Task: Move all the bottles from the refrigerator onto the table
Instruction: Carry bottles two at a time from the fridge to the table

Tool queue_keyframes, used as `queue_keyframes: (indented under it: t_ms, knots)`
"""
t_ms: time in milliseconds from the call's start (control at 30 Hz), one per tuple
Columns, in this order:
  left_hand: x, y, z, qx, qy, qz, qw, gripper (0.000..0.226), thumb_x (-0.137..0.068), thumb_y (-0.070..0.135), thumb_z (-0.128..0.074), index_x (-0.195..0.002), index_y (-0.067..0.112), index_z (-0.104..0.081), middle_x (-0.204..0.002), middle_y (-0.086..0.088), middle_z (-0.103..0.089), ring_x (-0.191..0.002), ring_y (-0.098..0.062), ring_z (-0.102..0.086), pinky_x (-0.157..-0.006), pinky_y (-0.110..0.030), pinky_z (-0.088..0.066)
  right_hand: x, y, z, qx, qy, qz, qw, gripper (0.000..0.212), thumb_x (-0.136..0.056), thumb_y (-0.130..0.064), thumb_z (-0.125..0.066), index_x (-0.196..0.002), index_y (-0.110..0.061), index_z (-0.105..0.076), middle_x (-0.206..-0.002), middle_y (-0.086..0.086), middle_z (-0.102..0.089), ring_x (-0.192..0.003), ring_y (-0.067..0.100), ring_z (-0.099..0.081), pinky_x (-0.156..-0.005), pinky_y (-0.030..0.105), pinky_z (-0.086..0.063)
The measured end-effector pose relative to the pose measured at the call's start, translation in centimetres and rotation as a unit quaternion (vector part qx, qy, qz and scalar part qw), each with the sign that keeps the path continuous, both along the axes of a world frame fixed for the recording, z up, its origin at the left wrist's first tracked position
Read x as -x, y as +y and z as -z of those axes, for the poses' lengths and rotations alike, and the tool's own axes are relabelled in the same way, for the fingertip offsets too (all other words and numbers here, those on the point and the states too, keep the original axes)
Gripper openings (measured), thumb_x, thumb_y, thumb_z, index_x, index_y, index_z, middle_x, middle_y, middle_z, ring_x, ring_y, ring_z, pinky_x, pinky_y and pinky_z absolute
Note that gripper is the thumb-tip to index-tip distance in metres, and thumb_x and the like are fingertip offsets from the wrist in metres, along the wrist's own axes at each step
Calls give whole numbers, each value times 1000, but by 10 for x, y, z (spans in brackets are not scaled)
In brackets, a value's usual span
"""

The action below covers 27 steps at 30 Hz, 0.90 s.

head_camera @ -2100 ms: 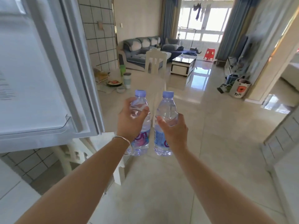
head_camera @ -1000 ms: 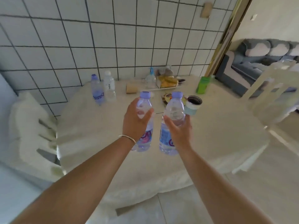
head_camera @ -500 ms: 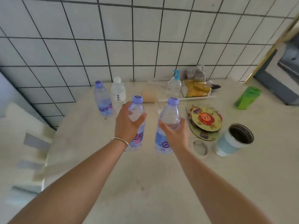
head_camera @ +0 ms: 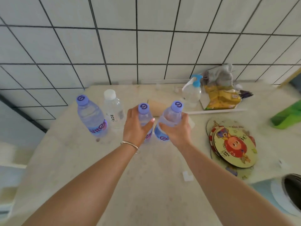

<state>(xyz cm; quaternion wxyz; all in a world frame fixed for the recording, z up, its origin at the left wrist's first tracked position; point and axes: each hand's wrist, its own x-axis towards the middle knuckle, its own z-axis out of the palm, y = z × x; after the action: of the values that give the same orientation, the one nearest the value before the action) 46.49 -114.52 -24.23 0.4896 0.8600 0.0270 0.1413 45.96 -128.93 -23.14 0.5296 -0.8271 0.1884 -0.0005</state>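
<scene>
Each of my hands grips a clear water bottle with a purple cap, upright over the pale table (head_camera: 146, 185). My left hand (head_camera: 136, 128) wraps the left bottle (head_camera: 144, 115), and my right hand (head_camera: 176, 130) wraps the right bottle (head_camera: 171, 115). Their bases sit at or just above the tabletop; I cannot tell which. Left of them stand a third purple-capped bottle (head_camera: 91, 118) and a smaller white-capped bottle (head_camera: 113, 110), both on the table near the tiled wall.
A pump dispenser (head_camera: 192, 92), a yellow snack bag (head_camera: 221, 98) and a grey cloth stand at the back right. Cartoon coasters (head_camera: 234, 145) lie right of my hands, a green item (head_camera: 288, 116) at the far right, a cup (head_camera: 291, 193) at the lower right edge.
I turned from the refrigerator door to the table and came close to it. Both held bottles have dropped lower and moved forward, now beside the two standing bottles.
</scene>
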Motion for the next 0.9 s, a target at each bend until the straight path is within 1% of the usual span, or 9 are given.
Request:
queue_keyframes:
  t_ms: [100, 267, 367, 467, 600, 667, 733, 833, 900]
  knots:
    - [-13, -4, 6, 13, -6, -2, 1000, 56, -75, 23, -74, -120, 0, -50, -113, -18, -54, -105, -29, -54, -82, -11, -31, -14, -2, 10, 17, 6, -11, 1000, 64, -66, -33, -80, -115, -16, -42, -98, -7, -52, -85, 16, -50, -71, 25, -35]
    - [-27, -4, 10, 33, -16, -4, 999, 69, -68, 47, -62, -121, 4, -48, -113, -13, -54, -102, -19, -52, -84, -10, -33, -26, 0, 17, 31, -1, -22, 999, 57, -67, -32, -80, -104, -24, -37, -88, -12, -50, -80, 13, -50, -58, 20, -34]
    - [-27, -3, 13, 33, -20, -1, 999, 71, -67, 49, -63, -121, 5, -48, -112, -6, -50, -98, -6, -47, -81, 0, -30, -24, 2, 20, 39, -13, -35, 999, 61, -67, -32, -80, -111, -19, -40, -95, -8, -52, -82, 13, -51, -53, 11, -33]
    - [-26, -4, 16, 23, -10, 0, 1000, 63, -73, 35, -72, -124, 6, -46, -118, -9, -50, -101, -7, -48, -83, -8, -32, -19, 5, 21, 34, -19, -41, 998, 67, -67, -32, -80, -118, -17, -39, -99, -8, -53, -84, 12, -50, -52, 8, -34]
    - [-21, -4, 9, 15, 9, -1, 1000, 63, -77, 25, -73, -129, 8, -42, -124, -10, -49, -114, -20, -50, -89, -15, -34, -18, 4, 17, 33, 0, -54, 998, 73, -68, -33, -79, -125, -17, -36, -105, -5, -53, -92, 17, -54, -69, 24, -36]
    - [-16, -4, 0, -6, 25, 8, 1000, 69, -75, 25, -75, -132, 8, -40, -128, -12, -50, -120, -23, -48, -94, -21, -36, -13, 1, 9, 21, 22, -70, 997, 84, -68, -33, -79, -135, -18, -30, -121, 0, -53, -110, 22, -54, -76, 26, -37]
    - [-12, -3, -4, -32, 43, 7, 999, 76, -73, 25, -75, -136, 8, -36, -131, -14, -48, -124, -26, -45, -96, -23, -35, -7, -1, 4, 24, 30, -72, 997, 98, -68, -33, -80, -144, -18, -20, -143, 2, -40, -130, 21, -41, -89, 26, -35]
    - [16, -2, -25, -55, 42, -20, 997, 80, -75, 17, -71, -142, 8, -28, -138, -14, -39, -129, -26, -37, -92, -13, -24, 25, -4, -21, 76, -33, -56, 995, 101, -69, -38, -78, -147, -20, -16, -149, -1, -27, -138, 17, -25, -105, 30, -27]
    - [39, 2, -38, -55, 18, -38, 998, 77, -76, 14, -71, -141, 9, -30, -138, -13, -40, -130, -26, -39, -97, -18, -26, 50, -5, -35, 93, -78, -55, 991, 98, -69, -40, -77, -146, -20, -19, -146, -2, -29, -135, 16, -25, -106, 30, -27]
